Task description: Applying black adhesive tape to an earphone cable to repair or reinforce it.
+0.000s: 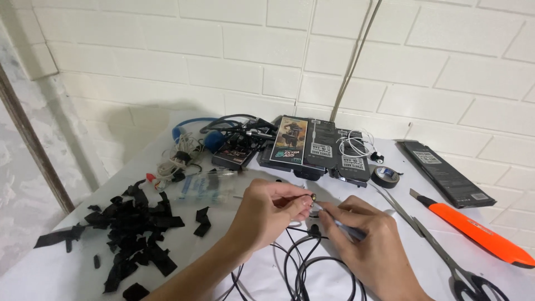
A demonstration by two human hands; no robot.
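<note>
A: Left hand (pixel 267 209) pinches a small metal-tipped plug (pixel 313 197) between thumb and fingertips, mid-table. Right hand (pixel 370 237) grips a thin grey tool (pixel 340 226) pen-style, tip at the plug.

B: Risk?

A: Tip could skid off the smooth round metal into a finger. Glossy black cable (pixel 312 267) coils slack under both wrists; a snag might yank it. Black tape scraps (pixel 131 231) litter the left edge.

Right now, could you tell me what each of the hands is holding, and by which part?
The left hand pinches the small metal tip of a black cable between its fingertips. The right hand grips a thin grey pen-like tool along its shaft, tip at the cable end.
</note>
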